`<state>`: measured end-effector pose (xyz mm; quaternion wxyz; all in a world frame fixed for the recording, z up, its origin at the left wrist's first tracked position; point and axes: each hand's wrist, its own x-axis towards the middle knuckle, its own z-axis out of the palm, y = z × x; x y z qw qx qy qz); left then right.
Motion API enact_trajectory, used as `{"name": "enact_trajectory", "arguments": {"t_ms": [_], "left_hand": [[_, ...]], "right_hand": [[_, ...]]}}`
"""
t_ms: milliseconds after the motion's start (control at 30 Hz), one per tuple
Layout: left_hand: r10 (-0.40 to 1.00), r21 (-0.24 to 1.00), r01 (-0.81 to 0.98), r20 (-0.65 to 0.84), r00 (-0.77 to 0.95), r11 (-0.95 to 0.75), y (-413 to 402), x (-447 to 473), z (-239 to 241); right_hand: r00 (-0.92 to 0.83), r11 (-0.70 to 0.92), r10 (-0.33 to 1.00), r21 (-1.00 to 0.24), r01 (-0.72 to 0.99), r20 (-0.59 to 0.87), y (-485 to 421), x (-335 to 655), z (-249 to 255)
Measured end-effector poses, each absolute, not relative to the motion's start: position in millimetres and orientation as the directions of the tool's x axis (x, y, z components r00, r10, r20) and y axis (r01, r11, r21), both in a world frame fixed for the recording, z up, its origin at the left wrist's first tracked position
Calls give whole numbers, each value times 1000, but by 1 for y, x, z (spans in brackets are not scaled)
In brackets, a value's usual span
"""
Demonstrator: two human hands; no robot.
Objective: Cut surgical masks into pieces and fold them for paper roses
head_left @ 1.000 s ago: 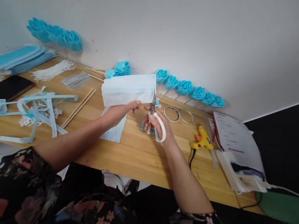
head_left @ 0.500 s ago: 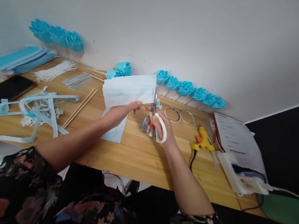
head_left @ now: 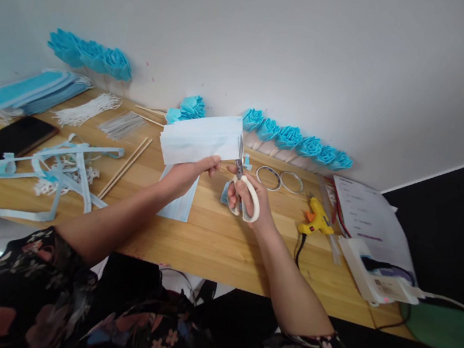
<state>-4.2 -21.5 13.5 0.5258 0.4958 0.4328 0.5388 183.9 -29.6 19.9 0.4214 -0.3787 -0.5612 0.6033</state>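
My left hand (head_left: 190,175) pinches a layered stack of pale blue-white mask fabric (head_left: 202,139) along its lower edge and holds it up above the table. A pair of scissors (head_left: 249,197) with white handles is in my right hand (head_left: 259,201), fingers through the loops. Its blades point upward at the right edge of the fabric; how far apart they are is hard to make out. Below my left hand, another pale blue sheet (head_left: 179,201) lies flat on the table. Small blue scraps (head_left: 247,162) rest just beyond the scissors, and a blue piece (head_left: 226,192) is partly hidden by my right hand.
Blue fabric roses (head_left: 288,138) on sticks lean along the wall. On the left are masks (head_left: 30,91), white ear loops (head_left: 88,109), a phone (head_left: 0,148), cut strips (head_left: 78,171) and sticks (head_left: 124,168). Tape rings (head_left: 268,178), a yellow glue gun (head_left: 316,217) and a power strip (head_left: 374,274) occupy the right.
The view has shifted very slightly. Both hands, the fabric stack and the scissors stay almost where they were, with the blades still at the right edge.
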Motion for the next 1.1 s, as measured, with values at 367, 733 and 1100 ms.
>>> {"name": "enact_trajectory", "arguments": {"t_ms": [367, 733, 1100], "left_hand": [[995, 967, -239, 95, 12, -90, -22, 0, 22], [995, 953, -287, 104, 7, -98, -21, 1, 21], [997, 996, -53, 70, 38, -68, -24, -4, 18]], "right_hand": [[-345, -47, 938, -996, -79, -17, -31, 183, 23], [-381, -1, 925, -999, -47, 17, -29, 184, 20], [-437, 46, 898, -998, -35, 57, -24, 187, 15]]}}
